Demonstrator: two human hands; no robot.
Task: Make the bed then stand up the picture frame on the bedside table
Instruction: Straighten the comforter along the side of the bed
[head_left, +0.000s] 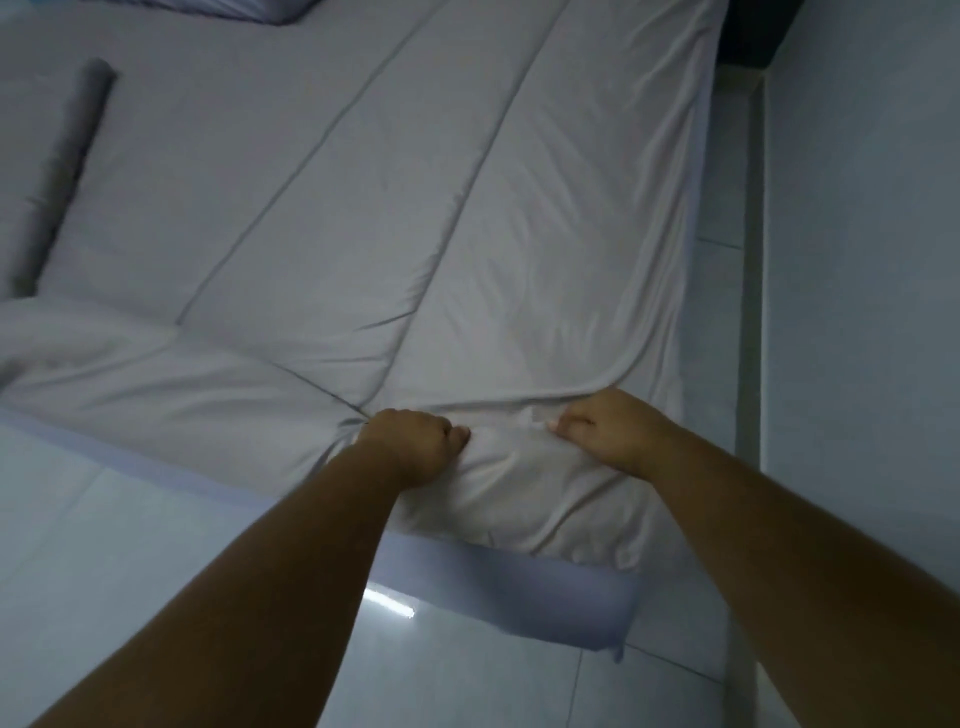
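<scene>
A pale grey quilted blanket (363, 218) lies spread over the low mattress (498, 577), with long stitched seams running up the bed. At the near corner of the bed my left hand (415, 447) and my right hand (608, 434) are both fisted in the blanket's edge, a bunched fold of cloth between them. The corner of the blanket hangs over the mattress side. A grey bolster (62, 161) lies along the left side of the bed. A pillow corner (275, 10) shows at the top edge. No picture frame or bedside table is in view.
Glossy pale floor tiles (130, 571) lie in front of the bed and reflect a light strip. A white wall (862, 260) runs close along the bed's right side, leaving a narrow gap of floor. A dark opening (753, 31) sits at the top right.
</scene>
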